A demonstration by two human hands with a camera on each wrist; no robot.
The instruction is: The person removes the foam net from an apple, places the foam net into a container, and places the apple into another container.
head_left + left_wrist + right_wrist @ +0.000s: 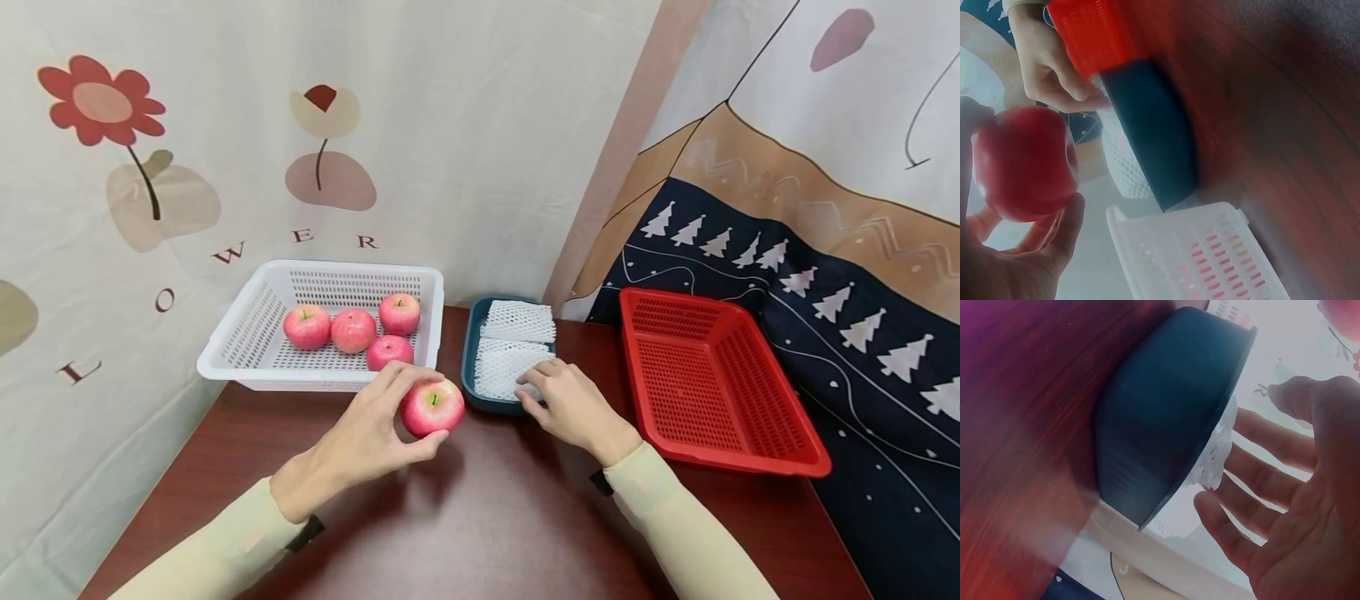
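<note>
My left hand [367,437] holds a red apple [432,408] between thumb and fingers, above the table in front of the white basket. The same apple [1027,164] fills the left side of the left wrist view. My right hand [573,406] reaches over a dark blue tray [468,367] with white foam net sleeves [510,367] in it. In the right wrist view its fingers [1266,469] are spread and loosely bent, with fingertips at the netting. Whether they touch it firmly is hard to tell. The thumb stands apart from the other fingers.
A white perforated basket [225,362] with several apples [353,331] stands at the left. At the right is a red plastic basket [731,467]. Both stand on a dark reddish-brown table [510,517], backed by a printed curtain [487,167].
</note>
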